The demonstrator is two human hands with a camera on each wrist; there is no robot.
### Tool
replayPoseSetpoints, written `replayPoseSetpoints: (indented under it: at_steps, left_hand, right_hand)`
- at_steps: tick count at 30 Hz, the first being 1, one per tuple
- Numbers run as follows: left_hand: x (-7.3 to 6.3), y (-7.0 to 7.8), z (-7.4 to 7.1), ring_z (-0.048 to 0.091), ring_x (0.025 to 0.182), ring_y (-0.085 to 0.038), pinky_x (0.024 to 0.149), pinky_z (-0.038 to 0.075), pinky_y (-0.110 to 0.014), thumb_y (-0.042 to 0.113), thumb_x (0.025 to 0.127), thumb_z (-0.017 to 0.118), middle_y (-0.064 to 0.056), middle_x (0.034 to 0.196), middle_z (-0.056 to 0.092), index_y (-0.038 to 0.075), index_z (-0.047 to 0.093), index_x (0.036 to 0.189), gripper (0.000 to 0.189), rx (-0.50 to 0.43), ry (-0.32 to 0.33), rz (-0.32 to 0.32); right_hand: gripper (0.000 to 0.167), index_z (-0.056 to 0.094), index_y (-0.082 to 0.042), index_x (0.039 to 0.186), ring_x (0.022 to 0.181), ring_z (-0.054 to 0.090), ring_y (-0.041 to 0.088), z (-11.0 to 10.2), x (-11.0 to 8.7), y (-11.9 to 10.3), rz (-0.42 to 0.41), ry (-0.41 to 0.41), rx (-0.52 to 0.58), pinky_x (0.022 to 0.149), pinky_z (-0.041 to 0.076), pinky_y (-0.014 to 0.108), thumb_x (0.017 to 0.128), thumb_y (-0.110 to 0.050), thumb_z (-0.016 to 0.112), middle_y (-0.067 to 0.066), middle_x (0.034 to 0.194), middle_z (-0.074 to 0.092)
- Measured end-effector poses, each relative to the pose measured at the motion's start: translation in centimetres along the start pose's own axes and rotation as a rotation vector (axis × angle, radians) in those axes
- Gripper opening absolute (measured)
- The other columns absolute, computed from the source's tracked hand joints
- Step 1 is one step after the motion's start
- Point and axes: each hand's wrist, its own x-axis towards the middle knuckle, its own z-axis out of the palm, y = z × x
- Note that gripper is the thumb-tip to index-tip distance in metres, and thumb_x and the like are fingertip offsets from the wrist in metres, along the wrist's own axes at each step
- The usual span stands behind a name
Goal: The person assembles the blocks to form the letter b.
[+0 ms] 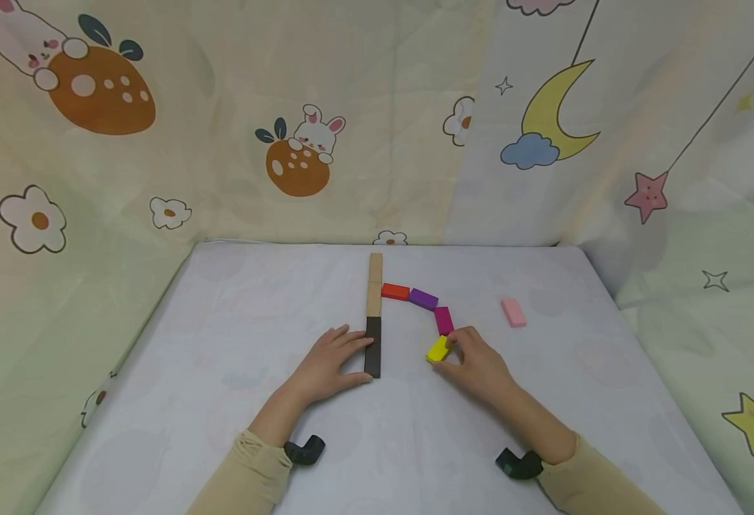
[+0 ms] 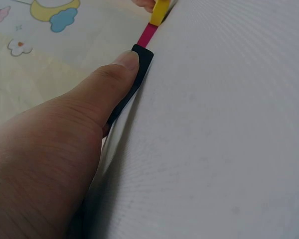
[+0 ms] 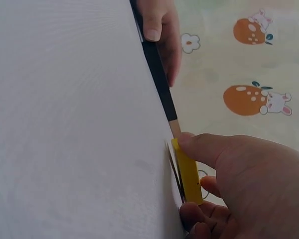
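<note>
My right hand point(image 1: 483, 368) pinches a yellow block point(image 1: 438, 349) between thumb and fingers, low over the white tabletop. The yellow block's far end is at the near end of a magenta block point(image 1: 443, 320). From there a purple block point(image 1: 423, 299) and a red block point(image 1: 395, 291) continue the curve toward an upright-running row. That row has wood-coloured blocks point(image 1: 374, 286) at the far end and black blocks point(image 1: 373, 357) at the near end. My left hand point(image 1: 325, 365) touches the black part with fairly straight fingers, its thumb point(image 2: 127, 59) at the near end.
A pink block point(image 1: 513, 312) lies apart on the right of the white table point(image 1: 222, 357). Printed fabric point(image 1: 390, 143) with rabbits and flowers rises behind the table and along both sides. A dark device point(image 1: 306, 450) is on the left wrist, another point(image 1: 520, 465) on the right.
</note>
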Motion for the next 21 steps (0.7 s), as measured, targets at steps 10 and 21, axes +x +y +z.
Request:
replayPoseSetpoints:
  at_steps: [10,21]
  left_hand:
    - [0.02,-0.09,0.16,0.027,0.151,-0.026,0.127,0.017,-0.044,0.064,0.085,0.065,0.007,0.154,0.045,0.032,0.047,0.147,0.072,0.007,-0.002,-0.006]
    - [0.02,-0.19,0.21,0.027,0.150,-0.026,0.127,0.016,-0.044,0.064,0.085,0.065,0.006,0.154,0.045,0.031,0.047,0.147,0.072,0.008,-0.004,-0.001]
  right_hand:
    - [0.048,0.059,-0.012,0.111,0.096,0.057,0.019,0.34,0.33,-0.10,0.035,-0.018,-0.064,0.068,0.053,0.025,0.080,-0.042,0.080,0.006,0.121,0.056]
    - [0.051,0.060,-0.014,0.112,0.096,0.059,0.019,0.60,0.45,0.06,0.042,-0.017,-0.094,0.071,0.058,0.030,0.077,-0.044,0.082,0.006,0.121,0.056]
